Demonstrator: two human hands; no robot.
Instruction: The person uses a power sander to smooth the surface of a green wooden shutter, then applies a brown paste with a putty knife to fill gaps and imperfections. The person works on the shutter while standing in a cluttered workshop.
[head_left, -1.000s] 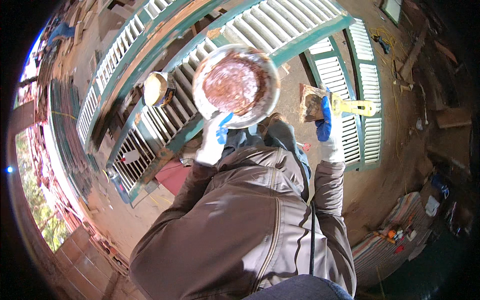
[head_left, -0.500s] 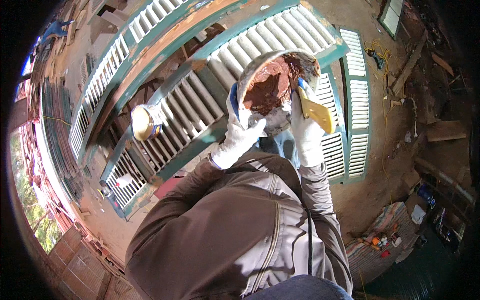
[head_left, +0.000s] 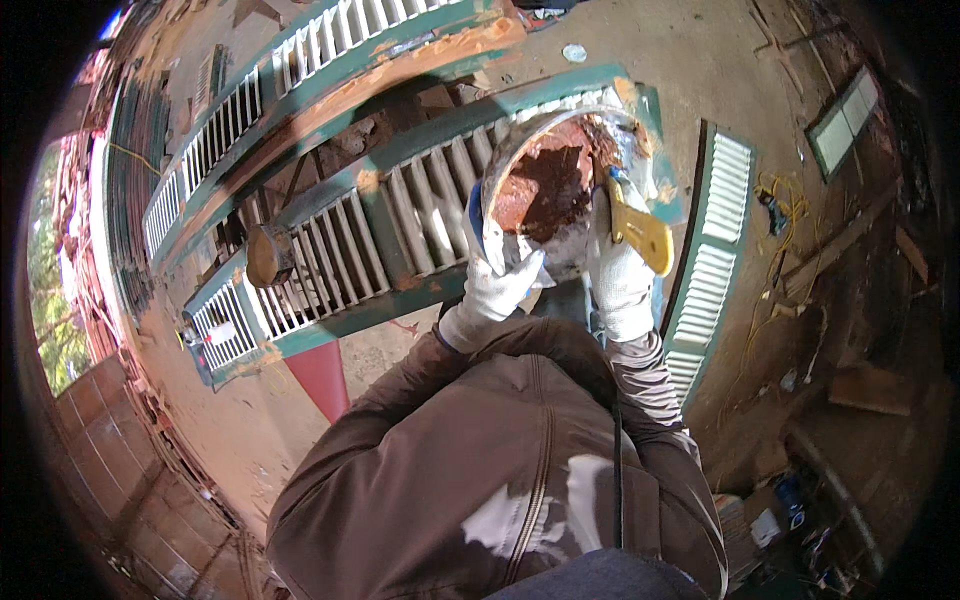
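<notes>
A round bucket (head_left: 560, 246) with reddish-brown paste (head_left: 545, 185) inside is tilted so its mouth faces me. My left hand (head_left: 496, 292), in a white glove with blue on its palm side, is closed round the bucket's left side, thumb along the near wall. In my gloved right hand (head_left: 622, 270), at the bucket's right side, is a flat yellow-handled tool (head_left: 643, 236) with a hole near the handle's end. The tool's working end cannot be clearly made out by the rim. Beneath the bucket lies a green-framed louvered shutter (head_left: 420, 290) with pale slats.
An open tin (head_left: 268, 256) stands on the shutter's left part. Another louvered shutter (head_left: 225, 130) lies beyond, and one more (head_left: 712, 240) is at right. Yellow cord (head_left: 790, 215), wooden boards (head_left: 870, 388) and a red panel (head_left: 322, 380) are around the floor.
My view has swung, so the shutters and floor sit differently in the picture. Both hands keep hold of the bucket and the yellow-handled tool, which have barely moved relative to me.
</notes>
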